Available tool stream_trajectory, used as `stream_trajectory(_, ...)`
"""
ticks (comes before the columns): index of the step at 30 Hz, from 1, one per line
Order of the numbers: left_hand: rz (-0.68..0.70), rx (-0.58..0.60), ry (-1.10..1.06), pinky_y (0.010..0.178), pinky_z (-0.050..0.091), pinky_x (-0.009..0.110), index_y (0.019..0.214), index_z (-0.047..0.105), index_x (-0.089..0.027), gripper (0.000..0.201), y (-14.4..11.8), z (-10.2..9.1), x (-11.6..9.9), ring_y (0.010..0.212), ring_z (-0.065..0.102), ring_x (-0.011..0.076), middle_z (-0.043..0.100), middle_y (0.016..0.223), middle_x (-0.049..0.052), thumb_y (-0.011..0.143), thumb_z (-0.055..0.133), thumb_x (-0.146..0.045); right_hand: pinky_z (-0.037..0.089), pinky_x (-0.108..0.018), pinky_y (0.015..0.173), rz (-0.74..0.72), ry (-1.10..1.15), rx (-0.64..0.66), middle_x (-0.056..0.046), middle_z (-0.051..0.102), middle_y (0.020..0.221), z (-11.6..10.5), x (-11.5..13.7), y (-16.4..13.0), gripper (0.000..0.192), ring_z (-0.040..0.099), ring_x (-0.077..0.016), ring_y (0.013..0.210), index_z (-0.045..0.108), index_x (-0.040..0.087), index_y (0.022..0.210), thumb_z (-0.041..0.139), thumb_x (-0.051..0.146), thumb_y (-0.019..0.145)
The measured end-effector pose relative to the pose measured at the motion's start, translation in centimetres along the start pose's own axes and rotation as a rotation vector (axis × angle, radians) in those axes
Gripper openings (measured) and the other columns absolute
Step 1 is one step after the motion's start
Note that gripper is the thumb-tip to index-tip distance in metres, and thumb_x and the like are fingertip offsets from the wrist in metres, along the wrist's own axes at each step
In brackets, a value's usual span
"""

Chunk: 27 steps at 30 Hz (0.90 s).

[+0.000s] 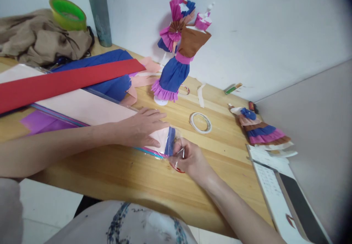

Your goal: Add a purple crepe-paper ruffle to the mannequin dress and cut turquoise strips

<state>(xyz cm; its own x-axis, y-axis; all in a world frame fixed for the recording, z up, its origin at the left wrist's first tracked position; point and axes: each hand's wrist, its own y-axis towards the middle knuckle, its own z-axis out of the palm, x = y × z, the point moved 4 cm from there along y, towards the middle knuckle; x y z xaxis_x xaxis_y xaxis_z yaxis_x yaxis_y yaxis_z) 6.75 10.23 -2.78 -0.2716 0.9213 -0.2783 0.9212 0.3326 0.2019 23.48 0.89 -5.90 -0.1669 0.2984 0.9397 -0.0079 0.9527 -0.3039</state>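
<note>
Near the centre of the frame, the right hand (pixel 192 159) pinched the clear plastic end of a paper packet (pixel 90 106), while the left hand (pixel 141 126) lay spread on its pale pink face. The packet ran toward the left edge, under a red strip (pixel 68 80). A tape roll (pixel 192 122) (white, lying flat) sat right of centre; a paper-dressed figure (pixel 173 73) stood at upper centre.
</note>
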Motion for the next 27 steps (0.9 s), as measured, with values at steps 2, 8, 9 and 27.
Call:
stream_trajectory(2,0.048,-0.053,0.021,0.103,0.038,0.049,0.126,0.056,-0.013,0.043,0.4,-0.4,-0.3,0.127,0.048,0.0348,0.053,0.139,0.020,0.086,0.066,-0.029,0.031,-0.019,0.042,-0.002,0.012,0.017,0.006,0.052,0.055,0.1,0.1,-0.2,0.032,0.043,-0.0076,0.046,0.048,0.021,0.065,0.079,0.018,0.056)
stream_trajectory(8,0.207,-0.109,-0.020,0.104,0.042,0.042,0.109,0.066,-0.014,0.023,2.7,-0.9,-2.0,0.117,0.057,0.0263,0.067,0.122,0.014,0.090,0.052,-0.011,0.026,-0.020,0.037,0.032,0.243,0.062,0.010,0.043,0.045,0.7,-0.7,0.2,0.046,0.034,-0.0054,0.036,0.039,0.022,0.059,0.084,0.024,0.051)
stream_trajectory(9,0.239,-0.094,-0.041,0.102,0.043,0.040,0.106,0.066,-0.014,0.023,3.1,-0.8,-2.4,0.113,0.059,0.0252,0.069,0.119,0.013,0.090,0.051,-0.009,0.024,-0.020,0.036,0.036,0.289,0.059,0.010,0.041,0.044,0.7,-0.8,0.2,0.047,0.032,-0.0049,0.034,0.037,0.022,0.058,0.084,0.024,0.051)
stream_trajectory(27,0.289,-0.428,0.299,0.056,0.042,0.033,0.086,0.064,-0.018,0.019,1.0,-0.7,-8.5,0.069,0.056,0.0179,0.065,0.080,0.006,0.093,0.047,-0.017,0.013,-0.018,0.038,0.092,0.420,-0.059,0.009,0.041,0.047,-1.5,-0.9,-0.6,0.026,0.019,-0.0014,0.038,0.051,0.019,0.063,0.077,0.017,0.057)
